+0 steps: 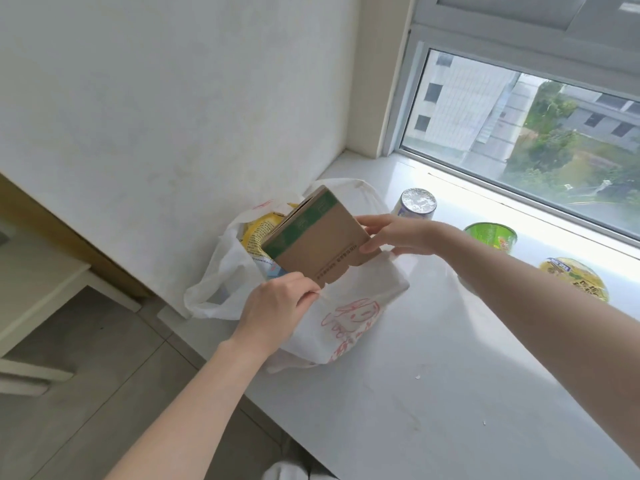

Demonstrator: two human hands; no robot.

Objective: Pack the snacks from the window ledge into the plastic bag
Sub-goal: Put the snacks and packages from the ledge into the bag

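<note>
A white plastic bag (349, 317) with red drawings sits on the white window ledge (433, 375), its mouth open. A brown cardboard box (318, 240) with a green band stands tilted in the bag's mouth. My right hand (398, 237) grips the box at its right edge. My left hand (277, 306) pinches the near rim of the bag just below the box. A yellow snack packet (258, 232) shows inside the bag behind the box.
On the ledge to the right stand a foil-topped can (417, 202), a green cup (491, 235) and a yellow-lidded noodle bowl (575, 277), partly hidden by my right forearm. The window runs along the ledge's far side. A wall rises behind the bag; floor lies at left.
</note>
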